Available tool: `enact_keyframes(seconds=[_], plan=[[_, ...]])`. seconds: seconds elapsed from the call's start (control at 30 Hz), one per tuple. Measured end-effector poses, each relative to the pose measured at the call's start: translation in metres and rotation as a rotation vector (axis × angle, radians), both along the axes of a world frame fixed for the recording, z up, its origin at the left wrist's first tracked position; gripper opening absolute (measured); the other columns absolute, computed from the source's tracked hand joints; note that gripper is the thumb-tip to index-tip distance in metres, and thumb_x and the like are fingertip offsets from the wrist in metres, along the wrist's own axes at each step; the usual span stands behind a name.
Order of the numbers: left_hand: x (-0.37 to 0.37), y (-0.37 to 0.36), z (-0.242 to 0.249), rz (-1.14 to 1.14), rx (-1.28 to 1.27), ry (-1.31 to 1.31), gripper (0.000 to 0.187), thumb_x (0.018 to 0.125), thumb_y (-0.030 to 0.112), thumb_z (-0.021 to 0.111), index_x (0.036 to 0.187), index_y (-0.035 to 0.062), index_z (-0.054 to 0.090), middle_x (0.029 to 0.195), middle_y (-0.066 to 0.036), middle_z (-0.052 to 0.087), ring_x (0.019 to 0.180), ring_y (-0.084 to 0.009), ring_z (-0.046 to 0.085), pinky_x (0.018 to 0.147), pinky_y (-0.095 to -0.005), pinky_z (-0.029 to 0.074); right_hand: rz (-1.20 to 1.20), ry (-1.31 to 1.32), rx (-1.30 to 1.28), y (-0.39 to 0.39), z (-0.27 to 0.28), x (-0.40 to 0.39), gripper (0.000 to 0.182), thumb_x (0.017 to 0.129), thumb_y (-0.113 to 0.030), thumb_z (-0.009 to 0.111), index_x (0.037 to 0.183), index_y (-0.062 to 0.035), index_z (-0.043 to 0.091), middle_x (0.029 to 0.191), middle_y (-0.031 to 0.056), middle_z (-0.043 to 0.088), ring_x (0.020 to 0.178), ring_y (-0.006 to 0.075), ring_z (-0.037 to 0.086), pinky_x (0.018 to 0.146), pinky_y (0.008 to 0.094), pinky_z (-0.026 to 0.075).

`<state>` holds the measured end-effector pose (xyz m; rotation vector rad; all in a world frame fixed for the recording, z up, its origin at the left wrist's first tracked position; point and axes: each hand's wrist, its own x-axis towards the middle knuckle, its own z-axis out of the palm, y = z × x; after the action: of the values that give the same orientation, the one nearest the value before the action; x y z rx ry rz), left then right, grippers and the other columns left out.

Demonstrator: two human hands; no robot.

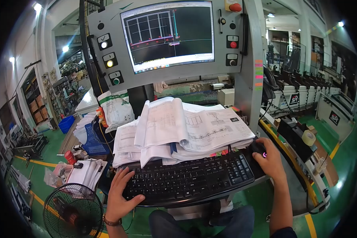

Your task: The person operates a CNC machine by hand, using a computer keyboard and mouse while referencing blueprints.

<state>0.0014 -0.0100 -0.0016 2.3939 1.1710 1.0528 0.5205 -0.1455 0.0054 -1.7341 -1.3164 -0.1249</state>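
My left hand (123,193) rests at the left end of a black keyboard (186,178), fingers spread, the thumb stretched along its front edge. At the keyboard's right, my right hand (269,160) is wrapped over a black computer mouse (259,149) with a small pink light on its side. Behind the keys lies a thick stack of printed drawings (214,129), its top sheets curled over. Above it, a screen (168,35) in a grey control panel displays a line drawing on black.
Buttons and a red emergency stop knob (235,7) flank the screen. A blue basket (94,139) and a white bag (116,109) stand left of the papers. A black fan (72,212) is at lower left. A tape roll (308,137) lies on the right-hand ledge.
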Motion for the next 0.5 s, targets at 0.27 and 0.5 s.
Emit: enact_keyframes(seconds=[0.27, 0.5], plan=[[0.0016, -0.0023, 0.0031, -0.006, -0.037, -0.009, 0.093, 0.082, 0.05, 0.094, 0.159, 0.0058, 0.065, 0.172, -0.019, 0.056, 0.166, -0.0432, 0.042, 0.137, -0.0564, 0.03, 0.005, -0.051, -0.004, 0.0007, -0.0017, 0.0022, 0.045, 0.092, -0.019, 0.078, 0.134, -0.0026, 0.072, 0.145, 0.0188, 0.071, 0.131, 0.0422, 0.071, 0.11, 0.0457, 0.056], [0.0017, -0.0019, 0.0029, -0.005, -0.037, -0.002, 0.093, 0.082, 0.048, 0.094, 0.159, 0.0057, 0.065, 0.172, -0.019, 0.056, 0.166, -0.043, 0.042, 0.137, -0.0559, 0.03, -0.002, -0.037, 0.008, 0.0003, -0.0025, 0.0027, 0.044, 0.09, -0.018, 0.076, 0.132, -0.0036, 0.074, 0.147, 0.0189, 0.07, 0.132, 0.0424, 0.071, 0.112, 0.0456, 0.055]])
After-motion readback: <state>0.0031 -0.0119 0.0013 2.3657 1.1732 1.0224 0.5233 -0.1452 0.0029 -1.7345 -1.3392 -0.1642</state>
